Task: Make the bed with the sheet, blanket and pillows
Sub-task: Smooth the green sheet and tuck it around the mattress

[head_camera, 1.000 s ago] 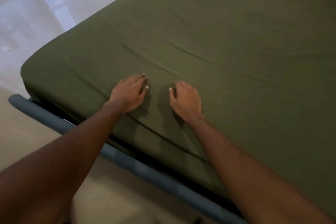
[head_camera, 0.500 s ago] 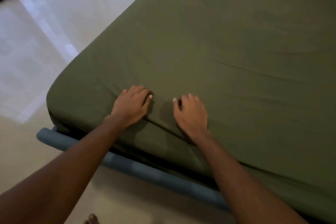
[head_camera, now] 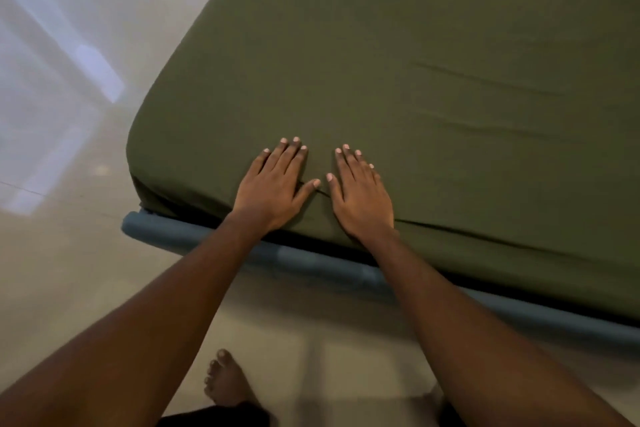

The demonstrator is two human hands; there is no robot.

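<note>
- Pale, glossy floor [head_camera: 69, 253] lies on the near side of the rail [head_camera: 311, 262] and past its left end, with soft patches of light on it.
- Just beyond the rail, the left hand [head_camera: 277, 187] lies flat, palm down, on the sheet [head_camera: 415, 45]. Its fingers are straight and close together, and its thumb reaches toward the other hand.
- Beside it, also just beyond the rail, the right hand [head_camera: 360, 198] lies flat in the same way, with its fingers straight and slightly fanned.
- Both hands press the cloth with open palms. Their thumb tips are near each other but apart.
- Between the thumbs runs a short dark fold [head_camera: 322, 191].
- Olive green, the sheet covers the whole mattress beyond the rail and hangs over its near edge.
- Above the rail's left end, the sheet wraps a rounded corner [head_camera: 138, 163].
- Far beyond the rail, to the right of the hands, two long shallow creases [head_camera: 485, 80] cross the cloth.
- Blue-grey and padded, the rail runs under the mattress edge, and both forearms pass over it.
- On the near side of the rail, a bare foot [head_camera: 227, 381] stands on the floor beneath the left forearm.
</note>
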